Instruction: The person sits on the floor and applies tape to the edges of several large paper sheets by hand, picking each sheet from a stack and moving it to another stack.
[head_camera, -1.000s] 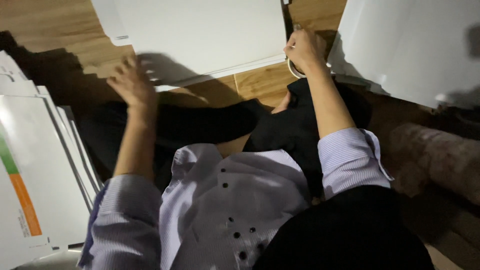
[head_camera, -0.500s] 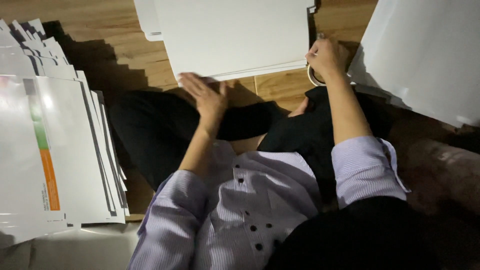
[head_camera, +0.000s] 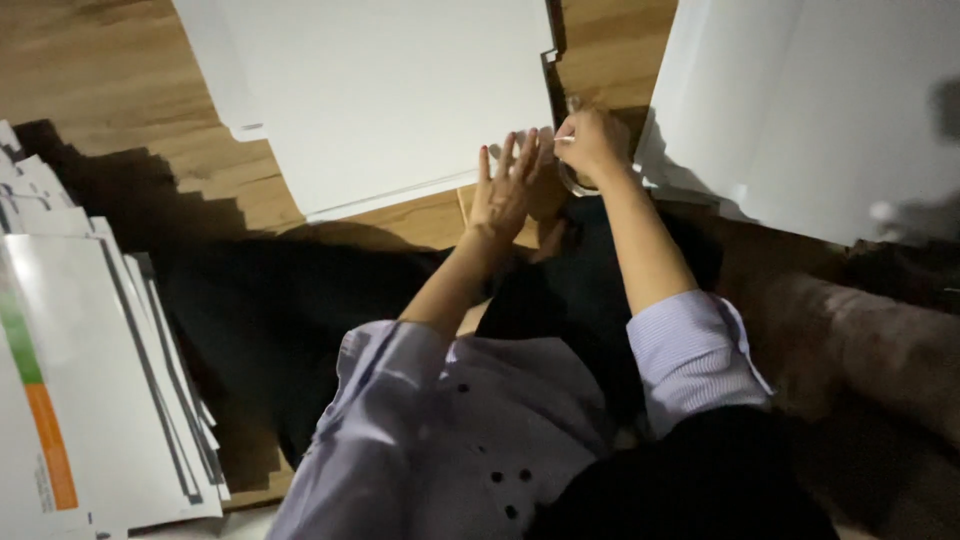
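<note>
Nearest the camera, at 6 o'clock, the person's striped shirt (head_camera: 440, 440) and dark trousers (head_camera: 300, 330) fill the lower frame; they sit on a wood floor (head_camera: 120, 90). At 9 o'clock a fanned stack (head_camera: 90, 400) of white sheets lies just beside the left knee, and a shift of that leg could scatter it.

Farther out, at 12 o'clock, the left hand (head_camera: 503, 190) lies flat with fingers spread, pressing the near right corner of a big white sheet (head_camera: 390, 90). Touching it at 1 o'clock, the right hand (head_camera: 590, 145) is curled shut on a tape roll (head_camera: 572, 180), pinching what looks like its free end. The light is dim, so the strip could go on crooked or fold onto itself, or the sheet could slide if the palm lifts.

At 2 o'clock another white sheet (head_camera: 820, 110) lies near.
</note>
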